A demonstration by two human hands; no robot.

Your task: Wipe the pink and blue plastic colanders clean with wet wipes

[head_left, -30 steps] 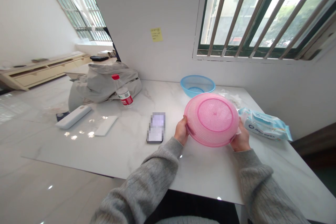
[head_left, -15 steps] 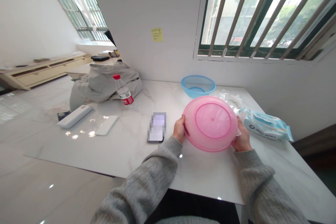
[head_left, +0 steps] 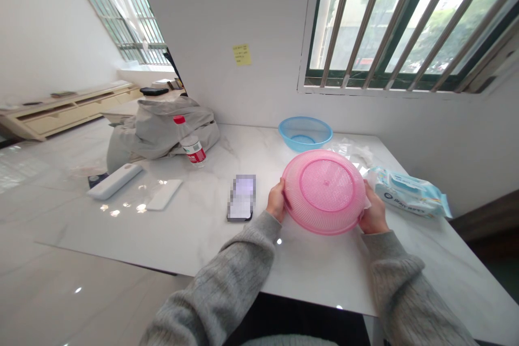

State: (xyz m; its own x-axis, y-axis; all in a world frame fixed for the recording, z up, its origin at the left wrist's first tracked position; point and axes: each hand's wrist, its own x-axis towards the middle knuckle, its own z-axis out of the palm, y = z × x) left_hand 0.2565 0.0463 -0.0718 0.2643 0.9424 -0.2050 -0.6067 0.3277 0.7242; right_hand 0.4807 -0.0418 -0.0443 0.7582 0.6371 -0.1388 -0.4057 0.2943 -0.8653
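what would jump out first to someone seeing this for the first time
Probably the bright pink basket, held between the left hand and the right hand, its perforated base facing the viewer. The blue basin just behind it, near the wall, would likely come next. Then perhaps the small yellow note on that wall, left of the barred window.
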